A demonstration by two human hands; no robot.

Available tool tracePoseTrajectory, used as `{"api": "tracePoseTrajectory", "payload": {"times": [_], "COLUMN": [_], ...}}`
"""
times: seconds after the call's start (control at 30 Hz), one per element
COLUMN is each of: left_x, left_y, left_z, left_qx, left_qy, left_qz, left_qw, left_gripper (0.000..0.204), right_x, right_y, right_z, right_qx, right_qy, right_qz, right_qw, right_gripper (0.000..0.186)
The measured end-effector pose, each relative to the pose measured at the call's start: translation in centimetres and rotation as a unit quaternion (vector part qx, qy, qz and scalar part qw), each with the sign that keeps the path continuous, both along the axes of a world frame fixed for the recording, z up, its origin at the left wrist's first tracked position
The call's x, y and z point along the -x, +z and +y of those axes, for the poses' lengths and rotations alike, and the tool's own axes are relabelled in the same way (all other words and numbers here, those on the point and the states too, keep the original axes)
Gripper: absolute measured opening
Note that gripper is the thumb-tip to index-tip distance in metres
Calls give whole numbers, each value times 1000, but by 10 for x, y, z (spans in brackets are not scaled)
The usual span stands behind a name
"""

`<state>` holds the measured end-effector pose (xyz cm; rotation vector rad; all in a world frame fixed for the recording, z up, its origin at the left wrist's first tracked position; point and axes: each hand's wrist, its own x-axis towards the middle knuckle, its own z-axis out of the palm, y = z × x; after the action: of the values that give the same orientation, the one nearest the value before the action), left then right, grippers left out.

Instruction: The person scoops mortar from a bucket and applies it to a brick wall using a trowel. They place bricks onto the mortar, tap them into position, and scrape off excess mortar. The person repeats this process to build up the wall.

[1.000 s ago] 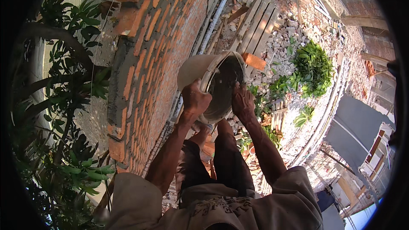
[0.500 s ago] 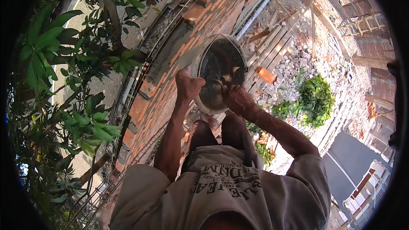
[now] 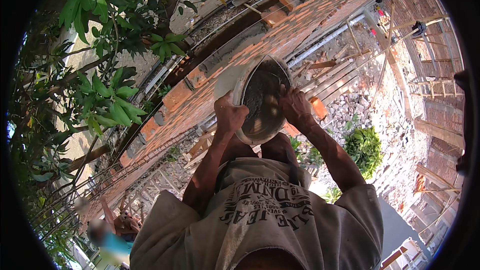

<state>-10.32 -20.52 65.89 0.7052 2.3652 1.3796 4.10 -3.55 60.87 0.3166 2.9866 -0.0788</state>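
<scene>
A pale, mortar-crusted bucket (image 3: 238,77) is tilted over my legs, its mouth toward me and wet grey mortar (image 3: 259,99) inside. My left hand (image 3: 228,115) is closed on the left rim, thumb pressed at the edge. My right hand (image 3: 299,110) grips the right side, fingers curled over the rim toward the mortar. Just beyond the bucket runs a brick wall (image 3: 310,10) with mortar along its top and loose-looking brick pieces. An orange brick (image 3: 318,107) lies on planks beside my right hand.
Leafy branches (image 3: 100,90) overhang a paved path at the left. Planks (image 3: 330,82), rubble (image 3: 345,105), cut greenery (image 3: 362,152) and wooden poles lie or stand at the right. Another person (image 3: 107,235) in light blue is at the lower left, beside rebar.
My view has turned, so the wall now slants more toward the right. My right hand has moved higher along the bucket's rim. The other person has come into view.
</scene>
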Motion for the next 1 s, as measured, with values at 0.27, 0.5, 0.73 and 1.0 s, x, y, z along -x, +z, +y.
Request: {"api": "tracePoseTrajectory", "payload": {"times": [0.27, 0.5, 0.73, 1.0], "left_x": [-8, -37, -53, -52], "left_y": [12, 21, 39, 24], "left_z": [-25, -30, -60, -123], "left_qx": [9, -38, 16, -193], "left_qy": [70, 55, 108, 389], "left_qz": [-35, 95, 24, -154], "left_qw": [997, 993, 994, 887], "left_gripper": [25, 33, 18, 21], "right_x": [19, 14, -5, 55], "right_y": [16, -21, -74, -31], "right_z": [0, 11, -41, -56], "right_qx": [62, 262, 577, 487], "right_qy": [173, 188, 103, 147], "right_qz": [12, -84, -54, -212], "right_qw": [983, 943, 808, 834], "right_gripper": [31, 14, 18, 41]}}
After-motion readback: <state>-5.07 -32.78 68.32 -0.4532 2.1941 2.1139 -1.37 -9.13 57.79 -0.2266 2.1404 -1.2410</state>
